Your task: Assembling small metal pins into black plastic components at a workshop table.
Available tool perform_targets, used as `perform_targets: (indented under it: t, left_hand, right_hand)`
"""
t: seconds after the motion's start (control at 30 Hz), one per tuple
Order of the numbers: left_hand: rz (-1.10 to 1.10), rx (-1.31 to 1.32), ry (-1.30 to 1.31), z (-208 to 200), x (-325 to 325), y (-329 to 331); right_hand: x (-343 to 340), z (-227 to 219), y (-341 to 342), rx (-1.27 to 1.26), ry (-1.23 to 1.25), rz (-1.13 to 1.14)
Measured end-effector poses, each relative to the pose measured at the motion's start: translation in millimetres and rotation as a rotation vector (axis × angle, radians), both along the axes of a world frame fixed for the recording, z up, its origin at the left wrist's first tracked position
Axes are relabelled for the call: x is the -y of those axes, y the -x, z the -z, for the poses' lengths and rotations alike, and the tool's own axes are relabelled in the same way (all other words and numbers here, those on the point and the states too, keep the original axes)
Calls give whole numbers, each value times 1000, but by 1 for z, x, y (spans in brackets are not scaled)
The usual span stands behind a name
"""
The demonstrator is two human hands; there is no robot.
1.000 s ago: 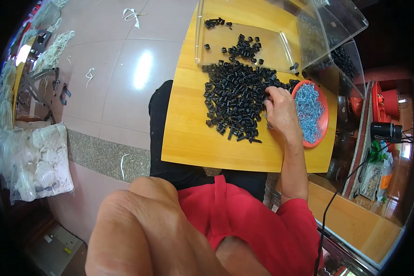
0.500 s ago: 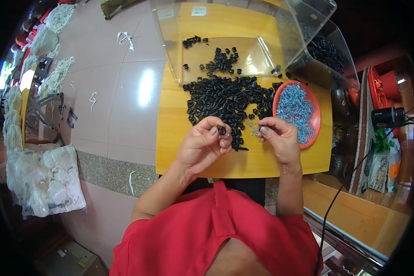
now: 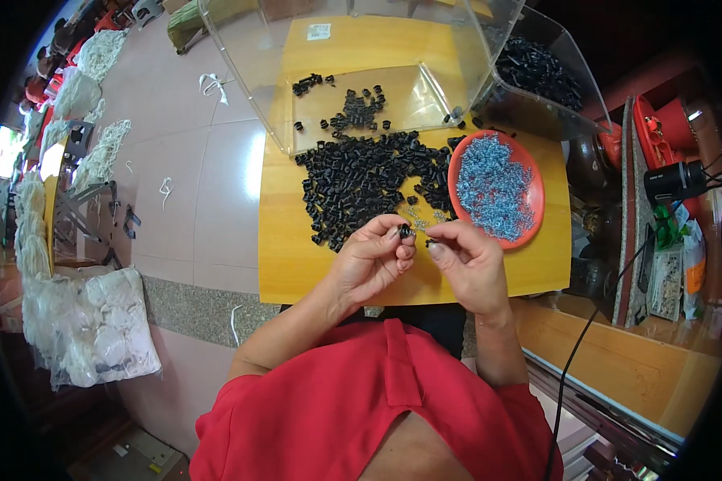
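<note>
Near the table's front edge, my left hand (image 3: pixel 375 258) pinches a small black plastic part (image 3: pixel 405 231) between thumb and fingertips. Just to its right, my right hand (image 3: pixel 471 268) is closed on a tiny dark piece (image 3: pixel 430 243) at its fingertips, too small to name. The two hands are close together but apart. Beyond them spreads a heap of black plastic parts (image 3: pixel 353 184). A few loose silver screws (image 3: pixel 417 216) lie on the table beyond my fingers. A red plate (image 3: pixel 537 210) filled with small silver screws (image 3: pixel 496 184) stands right of the heap.
A clear plastic box (image 3: pixel 578 100) with more black parts stands at the back right of the yellow table (image 3: pixel 529 276). A clear lid-like tray (image 3: pixel 413 80) lies at the far side, black parts on it. Bagged white bundles (image 3: pixel 96 329) are on the left floor; a black cable (image 3: pixel 573 361) hangs right.
My right hand has moved left, closer to the black part in my left hand. The whole view has shifted slightly, with the table and its heap appearing further left.
</note>
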State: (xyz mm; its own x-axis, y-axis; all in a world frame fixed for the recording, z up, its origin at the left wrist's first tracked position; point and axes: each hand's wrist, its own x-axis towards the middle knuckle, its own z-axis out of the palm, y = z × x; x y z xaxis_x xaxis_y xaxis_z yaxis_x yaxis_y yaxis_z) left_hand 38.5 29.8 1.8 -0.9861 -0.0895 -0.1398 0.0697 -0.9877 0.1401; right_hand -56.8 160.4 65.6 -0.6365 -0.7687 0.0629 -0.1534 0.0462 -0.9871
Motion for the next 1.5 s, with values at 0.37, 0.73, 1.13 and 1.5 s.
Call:
perform_targets:
  t: [0.37,0.73,1.13,1.5]
  left_hand:
    - [-94,98,229,-17,-9,-10]
    - [34,97,349,-32,-6,-42]
    - [-58,71,147,-26,-30,-71]
    - [-44,141,326,-25,-11,-49]
  right_hand:
    - [8,-10,-24,-309,42,55]
    - [-9,-26,-41,-424,-28,-71]
    - [-40,-7,-42,339,125,-80]
    - [2,-17,-32,296,42,-89]
